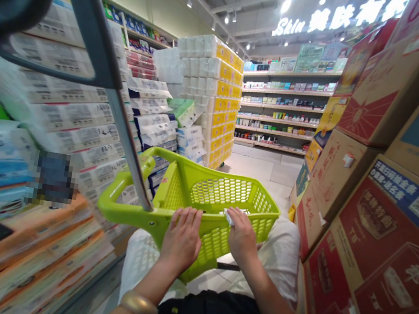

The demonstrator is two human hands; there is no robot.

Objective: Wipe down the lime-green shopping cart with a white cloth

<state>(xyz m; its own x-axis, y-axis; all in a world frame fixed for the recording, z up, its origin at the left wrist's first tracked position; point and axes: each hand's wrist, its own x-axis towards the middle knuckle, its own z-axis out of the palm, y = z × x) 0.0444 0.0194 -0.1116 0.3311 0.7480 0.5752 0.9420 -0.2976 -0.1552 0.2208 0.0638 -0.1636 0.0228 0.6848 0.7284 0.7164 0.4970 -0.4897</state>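
My left hand (pixel 181 240) lies over the near rim of a lime-green plastic shopping basket (pixel 219 193), its fingers curled down on the mesh wall. A gold bangle (pixel 138 306) circles that wrist. My right hand (pixel 240 236) is inside the basket's right side, its fingertips pressing on a small white packet (pixel 230 216). Most of the packet is hidden by those fingers. A grey telescopic pull handle (pixel 56 21) rises from the basket's left end toward the upper left, out of reach of both hands.
Stacked wrapped tissue packs (pixel 74 109) form a wall on the left, and printed cartons (pixel 375 241) wall the right. Ahead, a yellow-labelled stack of toilet rolls (pixel 212 88) stands by the tiled aisle floor (pixel 258 173), with product shelves (pixel 284 110) behind.
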